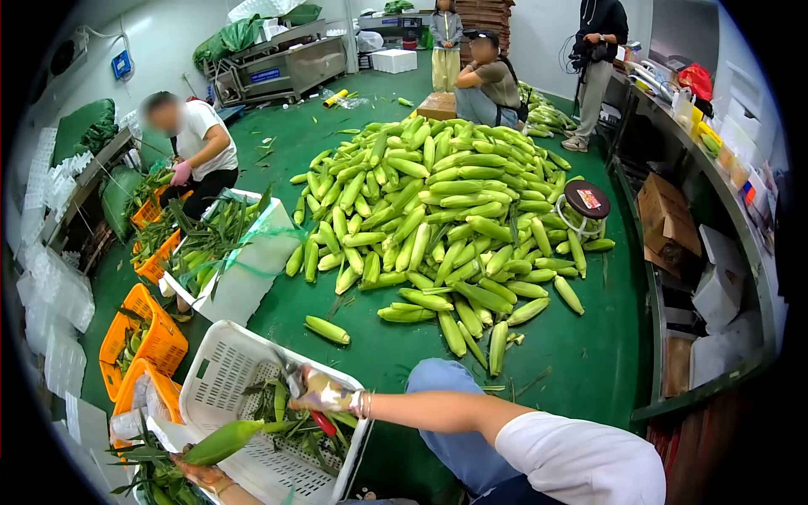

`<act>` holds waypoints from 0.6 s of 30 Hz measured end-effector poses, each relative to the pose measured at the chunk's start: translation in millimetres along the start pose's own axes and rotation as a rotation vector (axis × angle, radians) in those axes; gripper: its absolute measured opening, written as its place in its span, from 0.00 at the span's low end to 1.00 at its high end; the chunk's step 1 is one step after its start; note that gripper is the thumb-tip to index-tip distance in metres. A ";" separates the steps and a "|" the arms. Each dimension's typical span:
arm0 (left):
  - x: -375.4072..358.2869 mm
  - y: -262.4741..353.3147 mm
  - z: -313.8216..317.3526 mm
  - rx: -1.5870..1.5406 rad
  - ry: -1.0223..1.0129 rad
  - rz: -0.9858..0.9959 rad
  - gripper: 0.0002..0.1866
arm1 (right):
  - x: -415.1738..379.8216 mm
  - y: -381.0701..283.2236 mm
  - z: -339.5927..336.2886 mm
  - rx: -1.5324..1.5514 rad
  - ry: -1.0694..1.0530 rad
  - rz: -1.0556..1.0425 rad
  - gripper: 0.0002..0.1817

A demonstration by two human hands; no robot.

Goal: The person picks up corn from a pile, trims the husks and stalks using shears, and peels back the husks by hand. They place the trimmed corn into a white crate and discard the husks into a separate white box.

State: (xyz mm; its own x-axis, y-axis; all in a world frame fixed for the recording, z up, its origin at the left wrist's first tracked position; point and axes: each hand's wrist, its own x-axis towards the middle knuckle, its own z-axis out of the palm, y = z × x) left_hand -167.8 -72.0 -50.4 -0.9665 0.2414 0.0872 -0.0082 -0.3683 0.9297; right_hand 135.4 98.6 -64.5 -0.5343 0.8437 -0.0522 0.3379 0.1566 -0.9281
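Observation:
My left hand [204, 476], gloved, is closed around the stem end of a green ear of corn [223, 443] in its husk, at the lower left. The ear's tip points right over a white slatted crate [217, 358]. Above the crate, my right hand [326, 393], in a patterned glove, is closed on a red-handled knife [323, 423]. A blurred grey blade shows on the far side of that fist. Husk leaves and stalk cuttings [290, 433] lie in the crate beneath it. More leafy corn [164, 475] is beside my left hand.
A large heap of trimmed corn [438, 202] covers the green floor ahead, with a round stool [587, 200] at its right. Orange crates [160, 341] and a white foam box [240, 269] stand left, near a seated person [206, 143]. Shelving [715, 202] lines the right.

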 end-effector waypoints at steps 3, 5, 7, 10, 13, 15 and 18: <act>-3.0 -5.8 6.8 0.019 0.072 0.024 0.40 | 2.0 -20.0 -55.4 0.502 0.087 0.088 0.24; 12.4 -24.8 -8.7 0.062 0.013 0.029 0.38 | 13.4 -3.6 -96.7 0.799 0.086 0.117 0.14; 13.0 -25.1 -4.9 0.048 0.049 -0.080 0.36 | 10.3 6.4 -154.9 0.825 0.214 0.096 0.14; -5.1 -23.1 9.5 0.017 0.001 -0.064 0.32 | -16.3 23.4 -245.6 0.721 0.319 0.112 0.21; 1.9 -37.8 4.8 0.020 -0.013 -0.081 0.32 | -41.8 45.7 -322.6 0.752 0.439 0.318 0.20; 5.0 -44.4 -5.4 -0.017 -0.046 -0.081 0.32 | -62.5 37.4 -349.9 0.692 0.563 0.386 0.19; 3.4 -54.4 1.8 0.085 -0.121 0.026 0.35 | -62.6 50.7 -379.3 0.611 0.562 0.340 0.15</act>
State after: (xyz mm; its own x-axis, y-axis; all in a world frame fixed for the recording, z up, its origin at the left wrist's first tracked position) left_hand -170.1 -49.5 -100.1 -0.9281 0.3410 0.1495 0.0433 -0.2998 0.9530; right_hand 479.9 248.5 31.5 0.0318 0.9467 -0.3205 -0.1483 -0.3126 -0.9382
